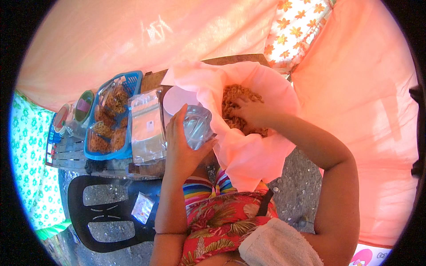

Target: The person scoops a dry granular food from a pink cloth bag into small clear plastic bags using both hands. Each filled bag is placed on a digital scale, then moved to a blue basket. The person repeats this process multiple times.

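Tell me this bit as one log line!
left hand: holds clear plastic container; right hand: among brown pieces; pink cloth: around pieces; blue basket: bagged food

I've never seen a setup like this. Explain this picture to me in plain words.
There is no machine here, just a person's two bare hands. The single picture comes from a wide fisheye camera on the person's head, looking down, so straight edges bend near the rim. The left hand holds a clear plastic container. The right hand is in a pile of small brown pieces, on a pink sheet. Left of these, on the table, are flat clear packs and a blue basket of brown-filled bags.
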A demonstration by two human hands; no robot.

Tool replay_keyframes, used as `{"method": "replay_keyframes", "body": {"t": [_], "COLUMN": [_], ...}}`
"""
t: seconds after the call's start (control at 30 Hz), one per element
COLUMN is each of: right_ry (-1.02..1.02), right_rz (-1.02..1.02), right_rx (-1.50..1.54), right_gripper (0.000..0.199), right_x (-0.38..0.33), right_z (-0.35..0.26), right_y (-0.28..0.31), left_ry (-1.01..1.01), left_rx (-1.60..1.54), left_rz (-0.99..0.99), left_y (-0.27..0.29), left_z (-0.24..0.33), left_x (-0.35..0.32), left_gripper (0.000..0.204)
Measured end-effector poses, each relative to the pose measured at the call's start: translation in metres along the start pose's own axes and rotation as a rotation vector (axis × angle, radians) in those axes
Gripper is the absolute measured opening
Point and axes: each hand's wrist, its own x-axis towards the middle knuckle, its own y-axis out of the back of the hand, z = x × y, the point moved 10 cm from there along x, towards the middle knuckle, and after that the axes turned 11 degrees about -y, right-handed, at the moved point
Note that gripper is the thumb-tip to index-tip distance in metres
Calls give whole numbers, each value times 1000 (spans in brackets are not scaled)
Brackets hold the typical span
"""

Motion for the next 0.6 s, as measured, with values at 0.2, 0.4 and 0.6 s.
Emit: {"method": "replay_keyframes", "body": {"t": [0.2, 0.4, 0.6], "right_ry": [-375, -133, -111], "right_rz": [-37, 75, 80], "right_rx": [744, 302, 215], "right_gripper": [38, 21, 21], "right_x": [7, 1, 8], "right_z": [82, 67, 40], "right_y": [37, 80, 89], "left_ry": [14, -14, 11], "left_rx": [-22, -19, -32], "left_rz": [35, 53, 50], "left_y": [9, 10, 10], "left_z": [-4, -3, -2], "left_x": [-2, -1, -1], "left_gripper": [98, 97, 97]}}
